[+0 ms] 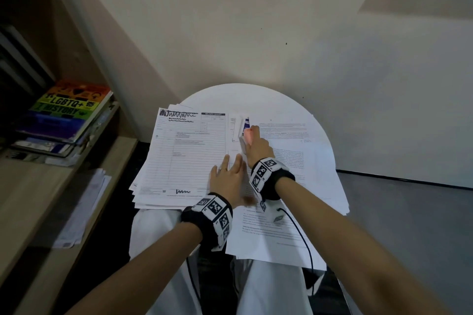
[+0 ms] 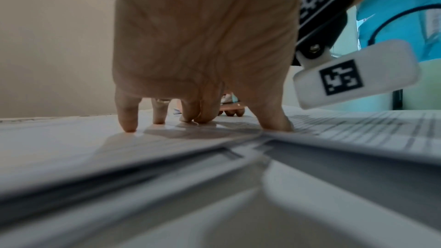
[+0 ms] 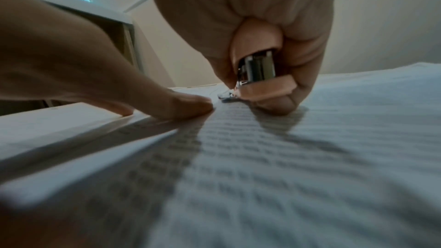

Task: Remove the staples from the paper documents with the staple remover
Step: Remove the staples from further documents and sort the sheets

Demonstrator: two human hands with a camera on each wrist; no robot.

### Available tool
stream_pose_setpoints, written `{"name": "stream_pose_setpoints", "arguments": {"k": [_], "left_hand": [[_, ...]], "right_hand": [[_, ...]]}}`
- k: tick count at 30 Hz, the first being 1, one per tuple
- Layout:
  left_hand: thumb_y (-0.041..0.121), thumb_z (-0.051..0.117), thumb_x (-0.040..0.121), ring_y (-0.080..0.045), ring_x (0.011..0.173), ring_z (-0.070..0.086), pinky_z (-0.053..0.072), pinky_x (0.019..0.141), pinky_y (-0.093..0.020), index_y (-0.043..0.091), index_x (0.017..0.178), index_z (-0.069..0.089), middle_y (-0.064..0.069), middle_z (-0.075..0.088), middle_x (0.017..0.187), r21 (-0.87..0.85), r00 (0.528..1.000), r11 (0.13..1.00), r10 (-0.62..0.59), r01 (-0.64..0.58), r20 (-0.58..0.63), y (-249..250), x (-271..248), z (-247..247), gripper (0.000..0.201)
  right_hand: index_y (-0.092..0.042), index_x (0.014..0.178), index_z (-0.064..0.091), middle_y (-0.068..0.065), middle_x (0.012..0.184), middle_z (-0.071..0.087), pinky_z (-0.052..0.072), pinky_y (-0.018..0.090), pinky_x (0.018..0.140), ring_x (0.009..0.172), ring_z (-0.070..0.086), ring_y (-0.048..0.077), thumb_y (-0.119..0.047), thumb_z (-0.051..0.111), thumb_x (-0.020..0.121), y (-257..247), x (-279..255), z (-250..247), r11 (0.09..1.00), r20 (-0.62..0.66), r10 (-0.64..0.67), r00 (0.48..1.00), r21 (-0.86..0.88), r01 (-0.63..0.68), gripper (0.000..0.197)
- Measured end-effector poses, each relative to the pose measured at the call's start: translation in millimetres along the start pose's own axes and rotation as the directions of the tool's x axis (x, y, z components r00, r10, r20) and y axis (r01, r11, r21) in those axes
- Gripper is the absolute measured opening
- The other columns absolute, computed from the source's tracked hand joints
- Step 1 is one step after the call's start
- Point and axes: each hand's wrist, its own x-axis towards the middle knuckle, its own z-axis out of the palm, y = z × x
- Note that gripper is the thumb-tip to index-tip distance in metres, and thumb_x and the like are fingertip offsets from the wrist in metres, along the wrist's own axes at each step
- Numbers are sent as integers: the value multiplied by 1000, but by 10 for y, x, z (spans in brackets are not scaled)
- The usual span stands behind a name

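Observation:
My right hand (image 1: 256,144) grips a pink staple remover (image 3: 259,67) with metal jaws, its tip down on the top left corner of a printed text document (image 1: 286,151). The same pink staple remover (image 1: 247,133) shows above my knuckles in the head view. My left hand (image 1: 227,176) lies flat with straight fingers (image 2: 128,120), pressing the papers just left of the right wrist. A form stack (image 1: 184,153) lies under and left of it. The staple itself is too small to make out.
The papers cover a small round white table (image 1: 256,96) set against a beige wall. A wooden shelf (image 1: 51,186) with stacked books (image 1: 64,120) stands on the left. A black cable (image 1: 304,243) hangs off the table's near right side over grey floor.

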Motion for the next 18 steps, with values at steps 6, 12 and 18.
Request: {"name": "stream_pose_setpoints", "arguments": {"k": [6, 12, 18], "left_hand": [[71, 52, 77, -29, 147, -12, 7, 117, -51, 12, 152, -3, 0, -16, 159, 7, 998, 1000, 19, -19, 62, -4, -10, 13, 110], [66, 42, 87, -36, 145, -15, 1, 119, -47, 0, 147, -15, -14, -24, 155, 131, 987, 991, -49, 28, 154, 142, 20, -41, 106], [54, 62, 83, -31, 147, -10, 3, 120, -44, 12, 150, -13, -10, -19, 157, -1, 989, 994, 113, -114, 90, 551, 235, -151, 109]], "right_hand": [[-21, 135, 31, 18, 111, 58, 43, 34, 72, 87, 59, 34, -28, 45, 97, -17, 113, -208, 951, -22, 84, 996, 299, -74, 41], [-23, 134, 32, 14, 108, 54, 42, 33, 79, 90, 56, 31, -38, 49, 95, 704, -231, -645, 932, -82, 216, 973, 313, -181, 45], [-25, 136, 29, 20, 113, 58, 52, 48, 85, 94, 60, 36, -39, 48, 94, 1160, -401, -706, 913, -26, 315, 949, 283, -295, 48]]}}
